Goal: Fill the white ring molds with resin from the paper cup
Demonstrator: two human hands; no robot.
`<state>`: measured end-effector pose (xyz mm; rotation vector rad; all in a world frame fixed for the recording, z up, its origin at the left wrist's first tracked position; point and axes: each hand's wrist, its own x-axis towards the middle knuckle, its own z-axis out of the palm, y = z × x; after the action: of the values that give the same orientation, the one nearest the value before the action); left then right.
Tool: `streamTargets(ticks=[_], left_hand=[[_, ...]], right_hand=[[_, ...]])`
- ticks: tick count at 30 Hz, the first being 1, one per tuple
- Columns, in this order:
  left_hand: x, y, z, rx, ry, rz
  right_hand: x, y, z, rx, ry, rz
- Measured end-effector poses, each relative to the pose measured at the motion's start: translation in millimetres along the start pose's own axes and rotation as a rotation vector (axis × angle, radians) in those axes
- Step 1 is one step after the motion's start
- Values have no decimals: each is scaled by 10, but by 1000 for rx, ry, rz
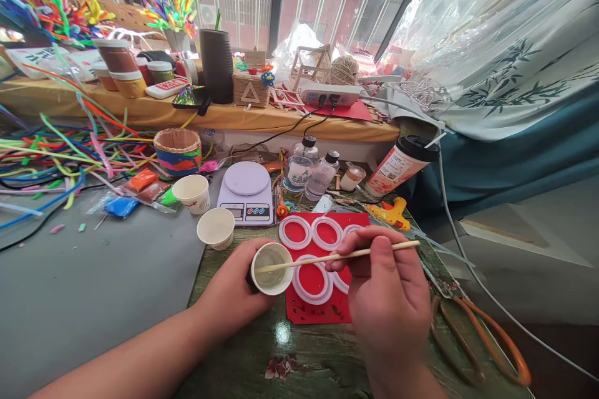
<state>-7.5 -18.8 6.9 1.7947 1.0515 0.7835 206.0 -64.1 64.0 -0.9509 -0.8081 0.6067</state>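
Observation:
A white paper cup (pixel 279 287) is held by my left hand (pixel 234 283), whose fingers wrap round its left side. Clear liquid shows inside the cup. My right hand (pixel 386 290) pinches a thin wooden stick (pixel 318 259), and the stick's far end dips into the cup. Beneath and beyond my hands lies a red sheet (pixel 299 315) carrying several whitish ring-shaped molds (pixel 294 233). Part of the sheet and some molds are hidden behind my right hand.
Two paper cups (pixel 216 229) stand left of a kitchen scale (pixel 245 196). Behind are clear bottles (pixel 322 176) and a tilted drink cup (pixel 397 168). Orange-handled scissors (pixel 496 340) lie at right, near a yellow glue gun (pixel 390 213). Colourful pipe cleaners (pixel 70 137) spread at left.

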Motion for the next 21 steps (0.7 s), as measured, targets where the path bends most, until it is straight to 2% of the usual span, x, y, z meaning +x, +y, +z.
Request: streamTargets(ticks=[3,9,21], left_hand=[[-6,13,12,-5,11,1],[12,24,-9,-4,6,9],[34,26,-28,-20,18,-40]], right_hand=[[89,-64,-35,63,98,-39],[122,-179,-56,56,178,-98],[127,-275,-69,52,230,-192]])
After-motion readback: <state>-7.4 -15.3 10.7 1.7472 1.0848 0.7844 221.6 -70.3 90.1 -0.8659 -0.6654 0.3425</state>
